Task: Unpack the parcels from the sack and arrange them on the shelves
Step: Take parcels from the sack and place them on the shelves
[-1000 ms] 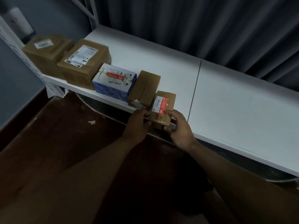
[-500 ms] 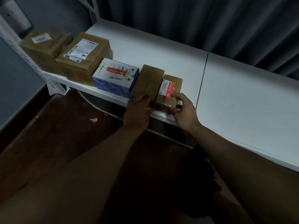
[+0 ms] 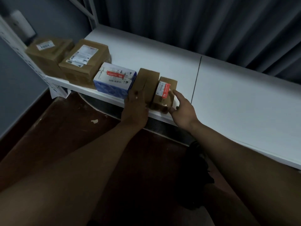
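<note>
A: Where is the small brown parcel [image 3: 164,93] sitting now?

B: On the white shelf [image 3: 228,98], last in the row, touching the plain brown box [image 3: 146,82]. A second ago both hands were carrying it at the shelf edge; now it is resting there.

A: And the hands?

B: The right hand [image 3: 182,110] is opening, fingers straight beside it. The left hand [image 3: 136,106] is lying flat against the plain box, gripping nothing.

A: Anything blocking?

B: The blue-and-white box [image 3: 114,80] and two labelled cartons [image 3: 83,62] are filling the left; the right is lying free.
</note>
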